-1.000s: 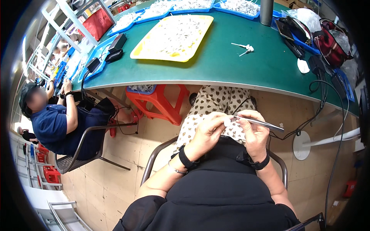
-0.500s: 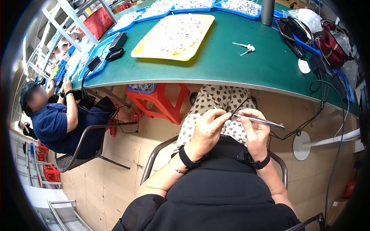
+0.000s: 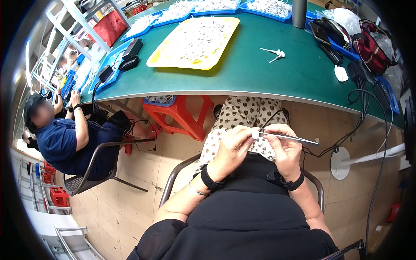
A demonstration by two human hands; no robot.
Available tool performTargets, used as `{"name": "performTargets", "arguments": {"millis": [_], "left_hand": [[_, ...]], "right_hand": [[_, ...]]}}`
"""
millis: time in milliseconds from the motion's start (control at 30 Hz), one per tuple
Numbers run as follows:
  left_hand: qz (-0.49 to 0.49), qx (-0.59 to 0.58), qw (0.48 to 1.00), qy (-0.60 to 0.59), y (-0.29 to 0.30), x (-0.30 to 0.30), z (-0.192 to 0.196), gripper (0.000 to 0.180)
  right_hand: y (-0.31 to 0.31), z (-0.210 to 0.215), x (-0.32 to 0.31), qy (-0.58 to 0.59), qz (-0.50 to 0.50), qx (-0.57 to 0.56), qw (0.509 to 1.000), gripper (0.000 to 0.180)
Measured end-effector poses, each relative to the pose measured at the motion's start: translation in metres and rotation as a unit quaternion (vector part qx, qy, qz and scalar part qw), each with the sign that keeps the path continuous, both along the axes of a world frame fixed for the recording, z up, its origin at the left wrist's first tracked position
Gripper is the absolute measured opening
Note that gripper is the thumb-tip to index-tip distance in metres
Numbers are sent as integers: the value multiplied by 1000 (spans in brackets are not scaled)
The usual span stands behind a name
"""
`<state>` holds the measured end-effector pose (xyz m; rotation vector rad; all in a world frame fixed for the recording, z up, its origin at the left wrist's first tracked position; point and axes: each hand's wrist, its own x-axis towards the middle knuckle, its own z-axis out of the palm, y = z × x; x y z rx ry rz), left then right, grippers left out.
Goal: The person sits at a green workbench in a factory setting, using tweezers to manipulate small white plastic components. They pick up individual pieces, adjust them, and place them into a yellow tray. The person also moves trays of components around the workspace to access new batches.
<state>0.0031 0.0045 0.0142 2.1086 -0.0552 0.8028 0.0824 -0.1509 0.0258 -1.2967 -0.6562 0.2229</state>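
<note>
A: Head view. Where is the handheld work?
B: Centre of the frame, slightly right, above the lap. The left hand [image 3: 232,146] has thumb and fingers pinched on a white piece [image 3: 255,135]. The right hand [image 3: 287,146] is clamped on a metal tool [image 3: 302,140]. The two hands are close together, fingertips near one another.

A: Direction of the tool?
B: Long axis roughly crosswise, sloping gently down towards the right of the frame. One end lies among the fingertips, beside the white piece; the other projects past the right hand, over the floor. Whether tool and piece touch cannot be told at this size.

A: And the white piece?
B: Its exposed part faces the right hand. Its long axis cannot be determined, the fingers covering part of it.

A: Appearance?
B: Tool: long, slim, straight, silver-grey, with a metallic sheen. White piece: small, pale, with a rounded outline; finer detail not readable.

A: Surroundings?
B: Green worktop [image 3: 255,80] across the upper frame. On it, upper centre, a yellow tray [image 3: 203,64] loaded with small white parts [image 3: 197,39]; upper right of centre, a loose white part [image 3: 279,53] with two thin prongs pointing left.
</note>
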Motion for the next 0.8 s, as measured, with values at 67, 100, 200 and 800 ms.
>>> {"name": "performTargets", "arguments": {"millis": [67,100,200,800], "left_hand": [[-37,-60,997,36,-1,-1,-3,32],[-46,-116,991,52,-3,-2,-3,33],[-74,-240,964,91,-10,-3,-2,36],[-47,-319,947,-4,25,21,46,31]], "right_hand": [[2,-1,0,-43,-16,-1,999,13],[3,-1,0,-65,-24,-1,998,12],[2,-3,1,-49,-26,-3,998,12],[-1,1,4,18,-45,48,998,15]]}}
